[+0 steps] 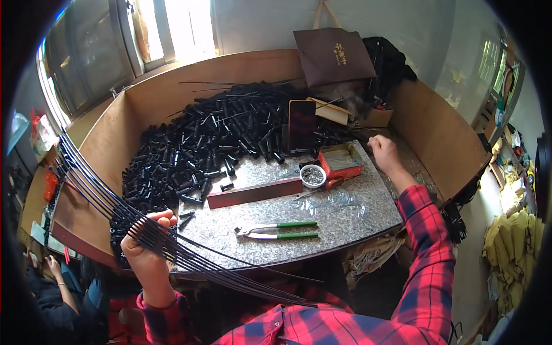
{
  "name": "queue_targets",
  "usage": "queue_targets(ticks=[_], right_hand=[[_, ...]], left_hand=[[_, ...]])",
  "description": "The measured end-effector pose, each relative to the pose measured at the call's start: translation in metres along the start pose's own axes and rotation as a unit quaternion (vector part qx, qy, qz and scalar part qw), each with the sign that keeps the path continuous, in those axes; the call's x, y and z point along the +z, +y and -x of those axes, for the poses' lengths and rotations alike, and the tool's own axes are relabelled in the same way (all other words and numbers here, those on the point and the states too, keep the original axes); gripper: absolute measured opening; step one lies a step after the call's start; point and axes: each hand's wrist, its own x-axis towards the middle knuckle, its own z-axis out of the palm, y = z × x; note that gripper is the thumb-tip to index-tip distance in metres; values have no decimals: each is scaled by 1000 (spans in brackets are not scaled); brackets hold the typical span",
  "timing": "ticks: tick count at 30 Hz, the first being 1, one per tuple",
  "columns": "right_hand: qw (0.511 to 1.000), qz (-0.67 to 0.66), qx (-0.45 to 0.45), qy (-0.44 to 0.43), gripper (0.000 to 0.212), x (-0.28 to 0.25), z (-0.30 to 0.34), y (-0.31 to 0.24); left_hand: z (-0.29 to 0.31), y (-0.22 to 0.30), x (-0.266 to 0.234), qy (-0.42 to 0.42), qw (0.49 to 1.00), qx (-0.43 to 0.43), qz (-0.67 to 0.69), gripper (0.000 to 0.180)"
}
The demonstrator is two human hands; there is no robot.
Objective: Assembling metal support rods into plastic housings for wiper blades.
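Note:
My left hand (145, 246) is raised over the near left of the workbench, its fingers wrapped round a bundle of thin black rods (99, 191). The rods fan out to the upper left and run down past my chest on the other side. At the right edge of the speckled stone slab (368, 221), my right hand (384, 153) is curled closed; whatever its fingers hold is hidden. Green-handled pincers (296, 225) lie on the slab. Behind them are a long dark-red bar (256, 194), a white bowl (304, 181) of small metal pieces, and a red box (344, 172).
A large pile of black tubular parts (230, 123) covers the back and left. A phone (302, 125) stands upright before it. Wooden side walls (443, 135) edge the bench. A brown paper bag (333, 60) sits at the back. Another person's arm (64, 290) shows at lower left.

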Motion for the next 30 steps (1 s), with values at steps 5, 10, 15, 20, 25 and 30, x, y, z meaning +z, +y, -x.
queue_targets(ticks=[5, 10, 15, 20, 25, 30], right_hand=[[995, 2, 67, -76, 26, 5, 42, -11], [988, 61, 54, -135, 23, -2, 60, 0], [990, 141, 2, -34, 23, -7, 64, -61], [959, -9, -195, -205, 38, 13, 92, -151], [907, 19, -299, -296, 52, 48, 155, -190], [914, 20, -319, -249, 30, 57, 159, -177]], left_hand=[[0, 4, 9, 1, 1000, 0, -15, 14], [-2, 6, 16, -9, 1000, 2, 9, 15], [0, 12, 17, -3, 1000, 6, 12, 15], [-5, 18, 31, -41, 999, 3, -21, 15], [-10, 24, 49, -69, 998, 4, 3, 14], [-13, 23, 38, -66, 998, 9, -4, 15]])
